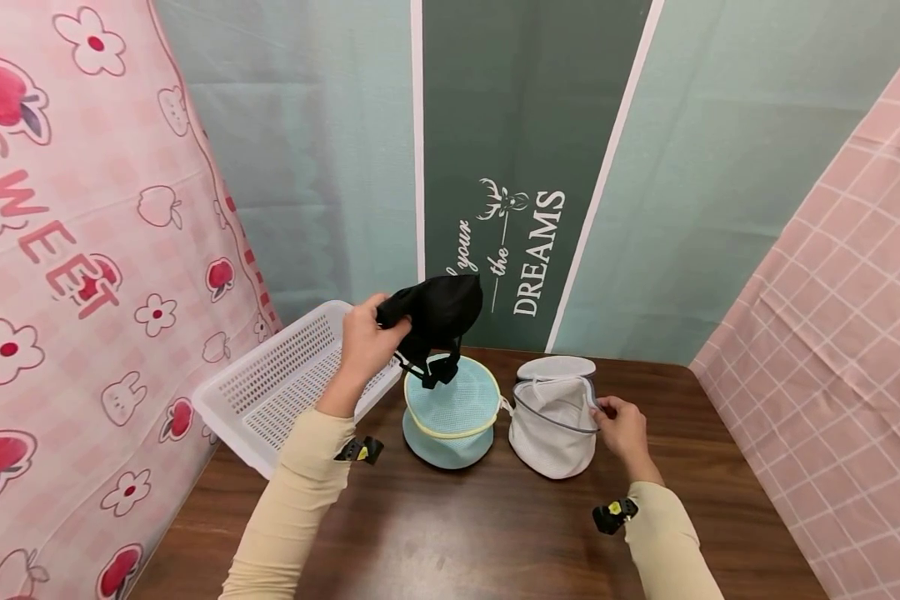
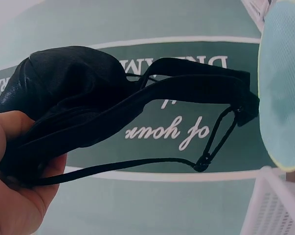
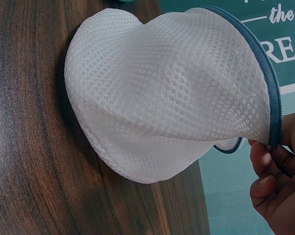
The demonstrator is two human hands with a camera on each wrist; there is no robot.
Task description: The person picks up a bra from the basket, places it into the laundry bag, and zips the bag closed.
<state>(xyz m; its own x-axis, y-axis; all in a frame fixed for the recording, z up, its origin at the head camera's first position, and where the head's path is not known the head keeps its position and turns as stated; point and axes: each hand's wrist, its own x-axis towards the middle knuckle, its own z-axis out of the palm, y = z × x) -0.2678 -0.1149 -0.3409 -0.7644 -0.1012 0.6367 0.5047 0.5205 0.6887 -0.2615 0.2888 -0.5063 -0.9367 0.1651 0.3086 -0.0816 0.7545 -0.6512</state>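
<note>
While soft-looking black strapped fabric (image 1: pixel 441 310) is gripped mid-frame by the left hand (image 1: pixel 367 340), a floppy-looking white mesh bag's (image 1: pixel 551 448) likely firmer rim (image 3: pixel 275 98) is pinched by the right hand (image 1: pixel 624 427).

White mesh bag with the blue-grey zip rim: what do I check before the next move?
1. Left hand grips the soft black fabric item with straps: ok.
2. Right hand holds the zip rim: ok.
3. White mesh bag gapes open: ok.
4. Straps tucked in: not ok, they dangle.
5. Black item above white bag: not ok, nearer the round pale-blue mesh bag.
6. White bag empty: cannot tell.
</note>
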